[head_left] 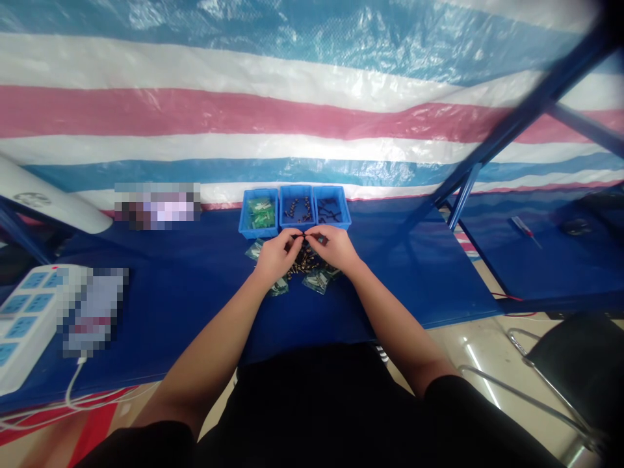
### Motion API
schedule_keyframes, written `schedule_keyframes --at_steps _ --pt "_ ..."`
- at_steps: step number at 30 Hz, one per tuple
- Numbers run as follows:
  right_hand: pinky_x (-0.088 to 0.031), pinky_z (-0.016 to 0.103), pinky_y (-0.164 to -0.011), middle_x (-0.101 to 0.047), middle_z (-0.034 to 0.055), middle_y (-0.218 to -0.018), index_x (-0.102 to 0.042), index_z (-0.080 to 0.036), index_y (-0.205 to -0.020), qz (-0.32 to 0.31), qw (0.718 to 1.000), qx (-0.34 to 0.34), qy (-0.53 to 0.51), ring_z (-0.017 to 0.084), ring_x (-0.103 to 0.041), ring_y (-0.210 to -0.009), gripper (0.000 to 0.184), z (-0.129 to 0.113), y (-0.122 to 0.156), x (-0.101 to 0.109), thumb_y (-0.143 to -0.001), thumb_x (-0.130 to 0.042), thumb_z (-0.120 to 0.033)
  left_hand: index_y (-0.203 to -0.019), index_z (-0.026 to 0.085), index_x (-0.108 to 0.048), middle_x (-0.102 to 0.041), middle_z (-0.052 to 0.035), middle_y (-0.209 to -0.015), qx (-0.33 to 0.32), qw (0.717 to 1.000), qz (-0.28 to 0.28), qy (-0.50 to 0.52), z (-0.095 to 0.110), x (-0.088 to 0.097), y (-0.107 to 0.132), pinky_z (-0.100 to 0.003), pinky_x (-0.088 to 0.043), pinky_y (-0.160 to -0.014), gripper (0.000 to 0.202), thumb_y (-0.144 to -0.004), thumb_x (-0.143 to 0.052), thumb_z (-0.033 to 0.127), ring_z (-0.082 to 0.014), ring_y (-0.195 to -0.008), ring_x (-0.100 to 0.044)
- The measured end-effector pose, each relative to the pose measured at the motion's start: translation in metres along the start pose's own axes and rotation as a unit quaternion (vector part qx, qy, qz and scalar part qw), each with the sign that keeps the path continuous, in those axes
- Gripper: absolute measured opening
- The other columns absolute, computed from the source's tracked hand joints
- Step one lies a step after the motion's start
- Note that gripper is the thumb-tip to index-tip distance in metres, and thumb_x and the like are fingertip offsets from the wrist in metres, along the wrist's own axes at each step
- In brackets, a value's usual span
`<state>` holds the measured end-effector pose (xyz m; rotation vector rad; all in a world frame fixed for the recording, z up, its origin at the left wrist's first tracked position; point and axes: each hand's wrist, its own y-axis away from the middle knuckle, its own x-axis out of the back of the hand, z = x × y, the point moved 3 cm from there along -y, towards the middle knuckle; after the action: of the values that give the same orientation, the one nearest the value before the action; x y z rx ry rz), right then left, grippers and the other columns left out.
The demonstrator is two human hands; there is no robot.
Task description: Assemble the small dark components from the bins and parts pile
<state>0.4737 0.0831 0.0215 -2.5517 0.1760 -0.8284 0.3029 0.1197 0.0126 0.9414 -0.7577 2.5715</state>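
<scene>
Pinched together, the left hand (275,255) and right hand (332,249) hold a small dark part (302,234) between their fingertips (295,238); it is too small and too covered to make out its shape. Both hands hover just in front of three rectangular blue plastic bins that stand side by side along the far edge of a blue-covered table (166,305). The left bin (258,213) holds small clear bags with green inside, the middle bin (296,207) holds brass-and-black fittings, and the right bin (331,207) holds small black pieces.

Directly under the hands lies a loose heap of small brass and black fittings (305,261), with small clear green-tinted bags (316,282) scattered around it. A white power strip with blue sockets (24,318) sits near the table's left edge, well apart from the hands. Off to the right, a red-handled screwdriver (525,231) lies on a second blue surface (536,273). A red, white and blue striped tarpaulin (292,110) hangs behind the table.
</scene>
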Motion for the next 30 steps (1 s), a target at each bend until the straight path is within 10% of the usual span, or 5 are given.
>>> schedule_keyframes --at_steps 30 --pt "-0.055 0.030 -0.078 -0.074 0.0056 -0.098 -0.071 -0.019 -0.104 -0.007 1.000 0.000 0.007 0.018 -0.069 -0.085 0.021 -0.0003 0.0009 -0.0015 -0.090 -0.058 -0.028 -0.106 0.022 -0.068 -0.070 -0.0009 -0.082 -0.020 1.000 -0.014 -0.012 0.0020 0.0027 -0.0013 -0.023 -0.046 -0.066 0.030 -0.096 -0.048 0.043 -0.0136 -0.068 -0.062"
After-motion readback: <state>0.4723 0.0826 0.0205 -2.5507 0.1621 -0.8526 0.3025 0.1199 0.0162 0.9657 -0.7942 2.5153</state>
